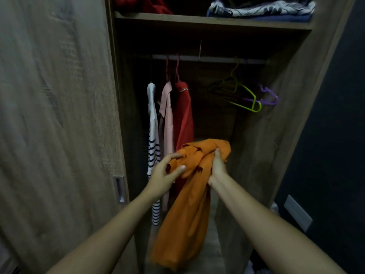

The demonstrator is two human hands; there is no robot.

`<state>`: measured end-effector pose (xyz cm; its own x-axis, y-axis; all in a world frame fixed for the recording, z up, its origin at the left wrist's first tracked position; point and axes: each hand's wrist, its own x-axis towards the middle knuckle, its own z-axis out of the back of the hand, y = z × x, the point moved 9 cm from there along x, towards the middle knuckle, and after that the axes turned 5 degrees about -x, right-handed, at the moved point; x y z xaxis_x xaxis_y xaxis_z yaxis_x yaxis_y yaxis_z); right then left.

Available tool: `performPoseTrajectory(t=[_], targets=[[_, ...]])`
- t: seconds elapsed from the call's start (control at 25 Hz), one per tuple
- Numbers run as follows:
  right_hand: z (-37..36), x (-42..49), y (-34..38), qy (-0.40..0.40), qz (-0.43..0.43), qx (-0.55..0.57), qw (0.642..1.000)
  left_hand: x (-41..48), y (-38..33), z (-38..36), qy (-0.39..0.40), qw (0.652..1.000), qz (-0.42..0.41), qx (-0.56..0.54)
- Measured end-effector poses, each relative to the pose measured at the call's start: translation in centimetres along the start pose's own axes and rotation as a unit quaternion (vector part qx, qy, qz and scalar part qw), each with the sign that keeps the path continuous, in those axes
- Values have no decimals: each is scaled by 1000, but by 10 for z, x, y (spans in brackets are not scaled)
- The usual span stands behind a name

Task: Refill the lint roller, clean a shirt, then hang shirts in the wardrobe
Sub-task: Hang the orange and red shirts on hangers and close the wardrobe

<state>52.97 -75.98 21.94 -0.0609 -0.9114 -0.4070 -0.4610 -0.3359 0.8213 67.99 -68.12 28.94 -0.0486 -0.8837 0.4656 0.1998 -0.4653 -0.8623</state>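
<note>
right hand (pixel 218 165) grips orange shirt (pixel 187 204) (bunched) | left hand (pixel 165 175) touches it

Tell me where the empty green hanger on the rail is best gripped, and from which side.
Grip the green hanger at its neck under the hook, coming from the front: the purple hanger and wardrobe wall crowd its right. The right hand grips the orange shirt.
</note>
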Motion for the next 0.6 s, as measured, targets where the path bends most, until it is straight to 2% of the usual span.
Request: performPoseTrajectory(t=[0.12, 0.16, 0.28, 0.36, 0.48, 0.6], targets=[[14, 1, 2, -27, 10, -23, 999, 8, -2, 20, -95, 995, 3, 1], [18, 1, 4, -37, 15, -30, 999, 9, -6, 22, -93, 996, -3, -15], [25, 4, 14, -54, 37, -25, 998, 12, -13, 9, -7, 995, -2, -95], [28, 3, 18, -72, 46, -20, 996, 14, -14, 5, 4, 997, -10, -81], [32, 0, 23, -87, 58, -16, 994, 17, -21, 15, -77, 996, -35, 10], [39, -2, 22, -92, 47, -1, 995, 23, -24, 23, -138, 989, -28, 38]])
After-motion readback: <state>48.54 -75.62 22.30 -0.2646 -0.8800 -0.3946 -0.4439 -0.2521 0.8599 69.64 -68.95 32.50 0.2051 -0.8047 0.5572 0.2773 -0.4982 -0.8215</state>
